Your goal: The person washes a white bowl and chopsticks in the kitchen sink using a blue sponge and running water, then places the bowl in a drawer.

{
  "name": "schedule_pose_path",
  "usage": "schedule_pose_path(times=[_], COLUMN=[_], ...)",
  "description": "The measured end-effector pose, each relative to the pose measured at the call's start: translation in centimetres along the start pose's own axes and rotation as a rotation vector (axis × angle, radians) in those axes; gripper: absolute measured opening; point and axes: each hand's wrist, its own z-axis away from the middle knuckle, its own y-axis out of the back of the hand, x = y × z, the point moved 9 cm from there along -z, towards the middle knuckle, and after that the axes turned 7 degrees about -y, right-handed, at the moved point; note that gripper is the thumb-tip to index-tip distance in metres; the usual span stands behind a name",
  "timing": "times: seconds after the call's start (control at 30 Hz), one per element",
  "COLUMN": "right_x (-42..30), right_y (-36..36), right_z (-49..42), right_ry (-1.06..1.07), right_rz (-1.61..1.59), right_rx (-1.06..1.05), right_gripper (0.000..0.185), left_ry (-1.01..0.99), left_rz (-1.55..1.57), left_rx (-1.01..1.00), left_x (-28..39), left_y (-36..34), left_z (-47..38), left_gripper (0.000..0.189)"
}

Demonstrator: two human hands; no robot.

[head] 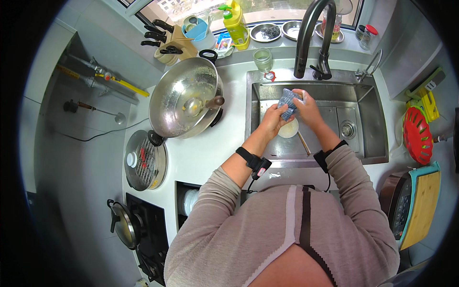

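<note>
Over the left part of the steel sink, both my hands hold a bunched blue-grey cloth. My left hand grips its lower left side, with the thumb on top. My right hand holds its right side, and some white, foam-like stuff shows on the fingers. Just below the hands, a pale round bowl lies in the sink, partly hidden by my left hand. Beside it a thin wooden stick, perhaps chopsticks, rests on the sink floor.
A dark faucet arches over the sink's back edge. A glass jar stands behind the sink's left corner. On the left counter are a large steel wok with a ladle and a glass-lidded pan. A rice cooker stands at right.
</note>
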Motion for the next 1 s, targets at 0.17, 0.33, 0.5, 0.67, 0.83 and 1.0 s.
schedule_pose_path(times=[0.17,0.33,0.5,0.67,0.83,1.0], right_x=[-0.1,-0.2,-0.2,-1.8,-1.2,-3.3], right_y=[2.4,2.8,-0.4,-0.9,-1.1,0.1], right_z=[-0.2,0.1,2.1,3.1,3.6,3.5], right_ry=[0.002,-0.069,-0.159,-0.106,-0.204,0.098], right_rz=[0.019,0.049,-0.29,-0.019,0.273,0.445], right_rx=[0.117,0.156,-0.118,-0.237,-0.361,-0.055], right_gripper=[0.021,0.03,0.06,0.072,0.049,0.033], left_ry=[0.056,0.007,-0.135,-0.289,-0.283,-0.566], left_rz=[-0.147,-0.212,-0.154,-0.399,-0.772,-1.165], left_rx=[-0.05,-0.063,-0.069,-0.189,-0.196,-0.018], left_x=[-0.3,0.7,2.7,4.1,2.7,4.7], left_y=[0.6,-0.1,-0.8,-1.4,-0.2,0.4], left_z=[-0.2,0.4,1.2,1.1,0.3,0.3], left_gripper=[0.024,0.04,0.076,0.088,0.064,0.037])
